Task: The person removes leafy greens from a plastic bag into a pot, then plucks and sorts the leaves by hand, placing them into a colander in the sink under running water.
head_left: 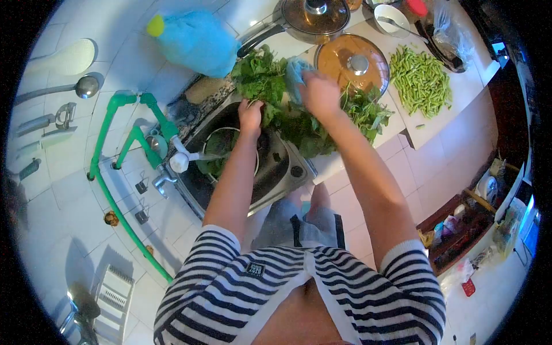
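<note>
Beside the sink lies a big heap of leafy greens [261,80], spread along the counter edge. My left hand [250,117] is over the sink's far rim, its fingers closed on stems at the left of the heap. A crumpled light-blue plastic bag [295,77] is gripped in my right hand [321,99], above the middle of the greens. Part of that bag is hidden behind my fingers. In the dark sink [270,175], below my left forearm, a round basin [221,138] with a pale rim holds more leaves under the tap.
A glass-lidded pan [315,23], another glass lid [353,60], chopped green beans [421,80] and a white bowl [392,22] with a spoon stand at the back and right. A blue bag with a yellow top [195,43] is at the back left. Green pipes [100,149] run along the tiled wall.
</note>
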Motion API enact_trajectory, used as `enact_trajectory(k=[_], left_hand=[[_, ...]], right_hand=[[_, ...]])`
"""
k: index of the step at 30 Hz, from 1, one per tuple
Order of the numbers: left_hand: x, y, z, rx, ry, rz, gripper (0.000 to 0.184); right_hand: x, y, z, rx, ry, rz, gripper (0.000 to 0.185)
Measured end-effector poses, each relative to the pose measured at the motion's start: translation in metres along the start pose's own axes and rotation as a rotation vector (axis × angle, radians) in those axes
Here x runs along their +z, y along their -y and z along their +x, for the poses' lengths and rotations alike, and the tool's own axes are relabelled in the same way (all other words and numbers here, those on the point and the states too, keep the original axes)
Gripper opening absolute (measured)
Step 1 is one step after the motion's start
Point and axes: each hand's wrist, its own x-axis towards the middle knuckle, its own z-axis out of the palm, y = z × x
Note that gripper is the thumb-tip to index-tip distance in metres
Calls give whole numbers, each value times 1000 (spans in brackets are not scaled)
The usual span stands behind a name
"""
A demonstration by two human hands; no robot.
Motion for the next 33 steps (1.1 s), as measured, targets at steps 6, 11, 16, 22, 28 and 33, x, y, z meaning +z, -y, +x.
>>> enact_trajectory(k=[6, 11, 16, 22, 28, 33], left_hand=[[3, -15, -8, 51, -56, 60, 56], [-1, -15, -8, 144, 78, 60, 46], [7, -16, -1, 19, 148, -214, 43], [18, -28, 1, -17, 441, -92, 48], [37, -52, -33, -42, 752, -186, 49], [51, -59, -56, 518, 694, 927, 21]], right_hand=[[65, -8, 32, 126, 280, -219, 33], [-10, -61, 34, 536, -78, 591, 34], [-54, -104, 48, 692, -95, 894, 30], [-51, -55, -10, 399, -113, 618, 21], [-27, 20, -59, 438, 24, 995, 42], [-28, 10, -64, 277, -89, 548, 24]])
